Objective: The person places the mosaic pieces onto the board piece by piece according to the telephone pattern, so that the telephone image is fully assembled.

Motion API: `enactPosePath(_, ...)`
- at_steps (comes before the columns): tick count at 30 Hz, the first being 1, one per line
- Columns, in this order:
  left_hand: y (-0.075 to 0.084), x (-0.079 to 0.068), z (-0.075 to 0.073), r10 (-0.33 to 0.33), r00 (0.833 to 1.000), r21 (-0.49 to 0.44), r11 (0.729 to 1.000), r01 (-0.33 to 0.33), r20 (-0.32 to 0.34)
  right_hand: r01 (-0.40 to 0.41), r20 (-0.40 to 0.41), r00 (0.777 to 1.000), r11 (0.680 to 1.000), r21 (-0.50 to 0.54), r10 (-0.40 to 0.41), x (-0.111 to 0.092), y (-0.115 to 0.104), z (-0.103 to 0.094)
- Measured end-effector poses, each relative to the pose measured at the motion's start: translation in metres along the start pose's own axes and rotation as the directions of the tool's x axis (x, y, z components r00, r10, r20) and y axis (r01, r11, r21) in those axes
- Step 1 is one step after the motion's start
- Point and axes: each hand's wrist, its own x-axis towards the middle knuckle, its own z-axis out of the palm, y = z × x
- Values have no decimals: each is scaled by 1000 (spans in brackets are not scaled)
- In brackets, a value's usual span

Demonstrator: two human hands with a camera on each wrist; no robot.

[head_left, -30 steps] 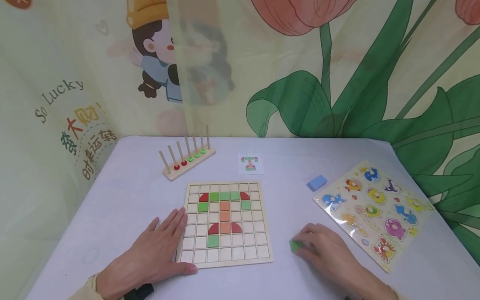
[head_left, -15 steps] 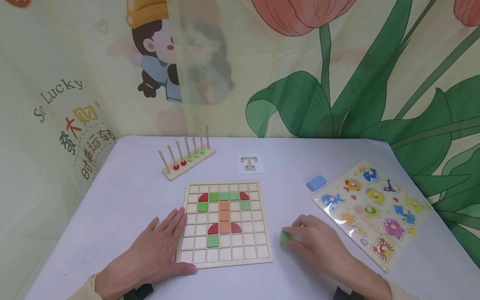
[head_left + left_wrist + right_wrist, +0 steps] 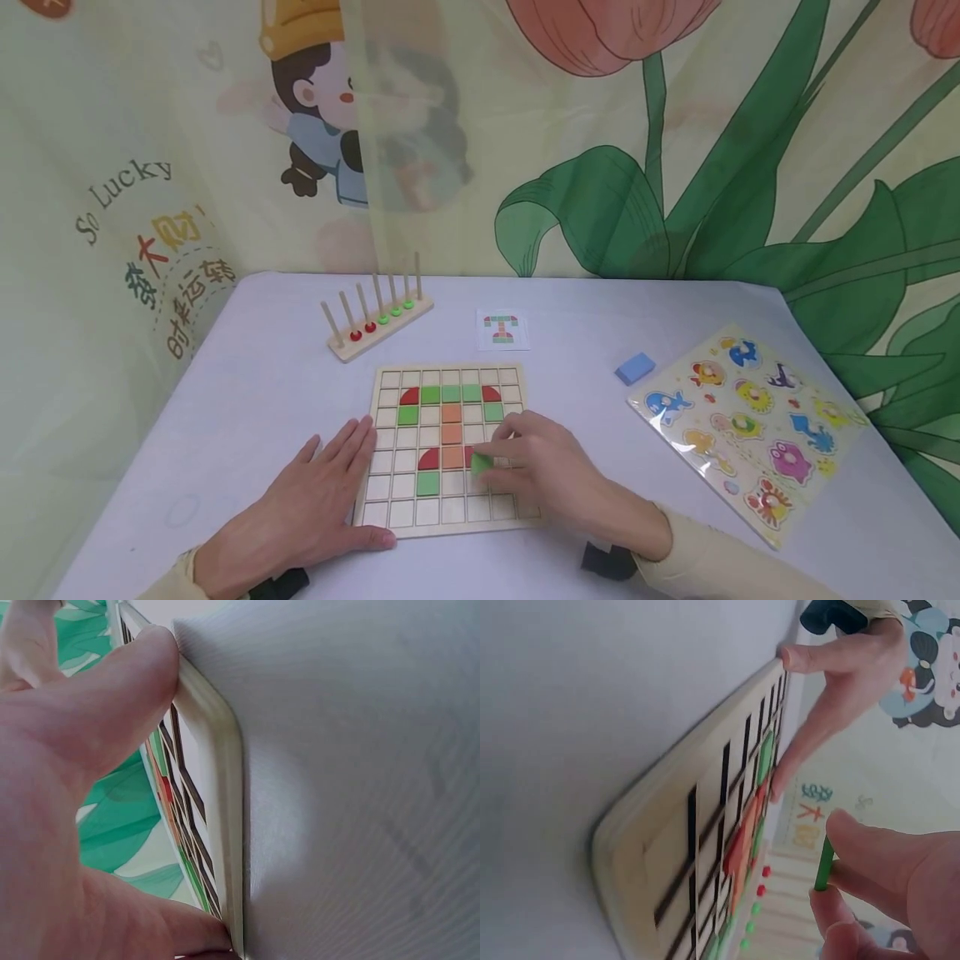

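A wooden grid board (image 3: 401, 512) lies on the table, with red quarter-round, green square and orange square tiles set in some of its cells. My left hand (image 3: 303, 500) rests along its left side, fingers straight and the thumb at the near left corner. In the left wrist view the thumb (image 3: 97, 705) reaches over the board's rim. My right hand (image 3: 551, 467) is over the right half of the board and pinches a green square tile (image 3: 481, 463) between thumb and fingertips. In the right wrist view that green tile (image 3: 824, 864) shows edge-on, held above the board.
A small pattern card (image 3: 502, 329) lies behind the board. To its left stands a peg rack (image 3: 382, 329) with red and green beads. A blue block (image 3: 635, 368) and a sea-animal puzzle sheet (image 3: 742, 425) in clear wrap lie on the right. A printed curtain hangs behind.
My right hand has carried the green tile leftward from the table to over the board's lower right cells. The left hand has stayed at the board's left edge.
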Motion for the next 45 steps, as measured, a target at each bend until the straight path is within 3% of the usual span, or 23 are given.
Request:
enactPosePath(11,1,2,-2,-1,1000,19,1000,1,11,89,163,983,995,-50,-80,22,-10,25)
enactPosePath(24,1,3,-1,-7,1000,19,1000,7,8,122,166,980,988,-98,-105,30,-12,28)
enactPosePath(30,1,1,0,-6,1000,20,1000,6,7,100,181,980,991,-94,-81,29,-13,29)
enactPosePath(37,2,2,0,-10,1000,20,1000,9,6,69,141,989,993,-98,-54,16,-4,21)
enactPosePath(45,1,0,0,-2,1000,20,1000,2,2,-122,83,988,991,-57,127,-17,17,-4)
